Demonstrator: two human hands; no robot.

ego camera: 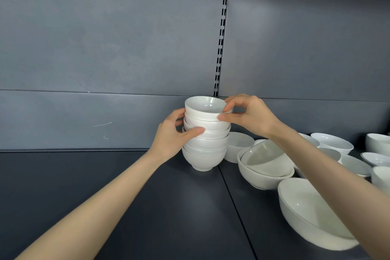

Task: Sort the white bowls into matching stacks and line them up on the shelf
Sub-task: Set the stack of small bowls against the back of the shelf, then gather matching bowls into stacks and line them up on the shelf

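A stack of several small white bowls (205, 143) stands on the dark shelf (126, 196) near its back wall, at the seam between two shelf panels. My left hand (172, 137) grips the stack's left side, thumb across the front at mid height. My right hand (249, 115) pinches the right rim of the top bowl (203, 108), which sits nested on the stack. To the right lie loose white bowls of other sizes: a small one (237, 145), two nested medium ones (264, 164) and a large one (310, 217).
More white bowls (333, 142) crowd the shelf's right end, some running past the frame edge. A slotted metal upright (220, 44) runs up the grey back wall behind the stack. The shelf's left part shows bare dark surface.
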